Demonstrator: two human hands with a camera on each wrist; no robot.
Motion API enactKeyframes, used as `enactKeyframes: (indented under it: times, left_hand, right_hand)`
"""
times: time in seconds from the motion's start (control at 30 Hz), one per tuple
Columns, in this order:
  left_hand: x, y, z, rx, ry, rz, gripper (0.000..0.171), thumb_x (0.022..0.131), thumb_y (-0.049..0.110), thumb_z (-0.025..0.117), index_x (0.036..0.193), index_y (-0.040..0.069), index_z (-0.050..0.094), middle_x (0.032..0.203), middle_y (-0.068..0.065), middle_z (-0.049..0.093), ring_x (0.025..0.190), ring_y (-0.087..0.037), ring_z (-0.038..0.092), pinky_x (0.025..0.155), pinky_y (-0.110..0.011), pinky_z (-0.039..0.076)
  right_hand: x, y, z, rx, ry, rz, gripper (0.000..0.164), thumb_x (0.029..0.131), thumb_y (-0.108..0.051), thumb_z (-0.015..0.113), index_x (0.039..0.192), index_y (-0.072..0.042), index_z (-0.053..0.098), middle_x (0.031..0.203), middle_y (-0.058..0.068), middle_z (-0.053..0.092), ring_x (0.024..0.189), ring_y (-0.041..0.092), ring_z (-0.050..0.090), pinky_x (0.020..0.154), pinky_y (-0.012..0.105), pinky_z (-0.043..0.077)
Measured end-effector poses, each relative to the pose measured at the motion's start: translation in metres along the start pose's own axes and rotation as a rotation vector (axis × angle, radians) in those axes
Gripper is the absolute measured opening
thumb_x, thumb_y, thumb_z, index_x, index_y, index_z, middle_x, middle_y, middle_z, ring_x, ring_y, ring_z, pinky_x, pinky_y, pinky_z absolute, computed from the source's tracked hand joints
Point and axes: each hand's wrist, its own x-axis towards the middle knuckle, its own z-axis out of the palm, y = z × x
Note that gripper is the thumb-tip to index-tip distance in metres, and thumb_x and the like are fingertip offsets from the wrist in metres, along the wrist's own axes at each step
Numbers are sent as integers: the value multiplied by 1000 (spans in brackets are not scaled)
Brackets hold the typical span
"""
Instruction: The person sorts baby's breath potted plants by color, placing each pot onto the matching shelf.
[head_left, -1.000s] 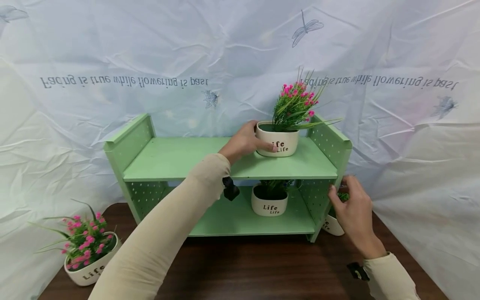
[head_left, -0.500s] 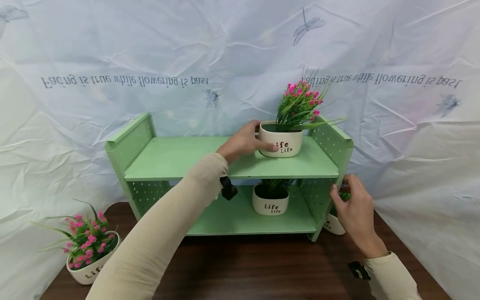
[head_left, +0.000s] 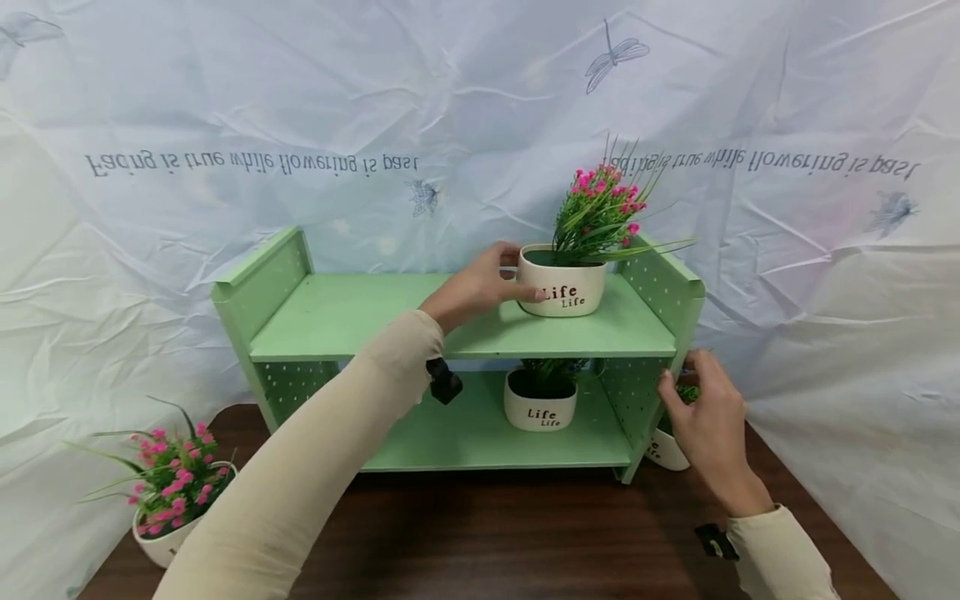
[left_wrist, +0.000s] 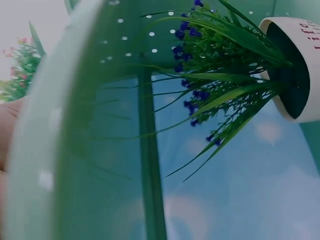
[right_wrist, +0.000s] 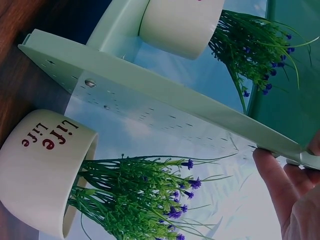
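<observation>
On the upper board of a green two-tier shelf (head_left: 360, 308) stands a cream pot with pink flowers (head_left: 566, 292), lettered "Life". My left hand (head_left: 476, 287) is at the pot's left side, its thumb tip over the front lettering and its fingers loosely bent near the rim. My right hand (head_left: 708, 429) pinches the front edge of the shelf's right side panel; in the right wrist view, fingers (right_wrist: 277, 185) lie along that panel's outer face. The left wrist view shows mostly the lower tier, with only a blurred bit of my hand.
A pot with purple flowers (head_left: 542, 408) stands on the lower board. Another purple-flowered pot (right_wrist: 45, 170) sits on the brown table (head_left: 480, 533), right of the shelf. A pink-flowered pot (head_left: 176, 500) stands at the table's left. A printed cloth (head_left: 450, 100) hangs behind.
The pink-flowered pot on top slid slightly right, then stayed put. My left hand has since drawn back a little to the left, loosening around it. My right hand has kept its place.
</observation>
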Motion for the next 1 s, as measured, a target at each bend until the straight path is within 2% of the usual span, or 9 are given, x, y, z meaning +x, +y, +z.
enactKeyframes:
  times: [0.07,0.2,0.4,0.57,0.67,0.73,0.83,0.93,1.0]
  left_hand:
    - [-11,-1,-7,35,29,-4,87,85,31,81,154,15,30,154,-4,38,143,-22,37,111,-40,37]
    - [-41,-3,-28,138,90,46,79,88,37,77,151,13,35,148,-4,47,138,-22,43,109,-41,41]
    - [-100,-13,-59,206,163,145,58,91,45,70,139,20,50,131,0,58,123,-18,55,101,-42,46]
    - [-153,-27,-77,264,194,174,50,93,44,68,135,19,54,128,-2,61,119,-20,58,100,-42,47]
    - [-185,-36,-86,309,214,190,45,95,39,68,134,19,56,129,-4,63,115,-20,62,97,-39,50]
    - [-204,-42,-91,340,234,178,43,96,37,67,135,23,57,131,-1,63,114,-20,64,93,-33,52]
    - [-232,-52,-100,378,261,142,41,97,35,66,136,28,57,132,5,62,112,-9,64,85,-21,53]
    - [-258,-67,-110,353,250,97,39,99,30,63,137,28,56,131,7,63,113,-4,64,82,-19,53]
    - [-273,-79,-116,300,218,72,37,101,25,60,138,27,55,131,6,64,114,-5,64,83,-20,53]
  right_hand:
    - [-1,-1,1,-1,-5,-4,15,89,-2,66,102,-1,61,91,15,63,77,31,67,58,23,46]
    - [1,-3,4,11,-8,-14,15,88,-1,66,102,0,60,91,15,62,77,31,66,60,14,43]
    - [6,-5,4,23,4,-21,15,88,0,65,102,1,61,90,16,63,77,32,66,61,13,42]
    - [6,-5,3,18,2,-16,15,89,-1,65,103,1,61,91,17,63,77,33,66,60,19,44]
    - [6,-4,0,17,-1,-14,15,89,-1,65,104,1,61,92,17,63,78,33,66,60,17,43]
    - [5,-3,-2,13,1,-5,15,89,-2,65,104,1,61,92,17,63,78,33,65,59,14,41]
    - [4,-2,-3,15,10,3,15,89,-1,65,104,2,61,92,17,62,78,33,65,61,11,38]
    - [2,-2,-2,16,8,4,15,90,-2,64,104,2,61,93,17,62,78,33,65,61,10,38]
    - [0,-2,-1,16,7,7,15,90,-2,65,104,2,61,93,17,62,77,33,65,60,11,39]
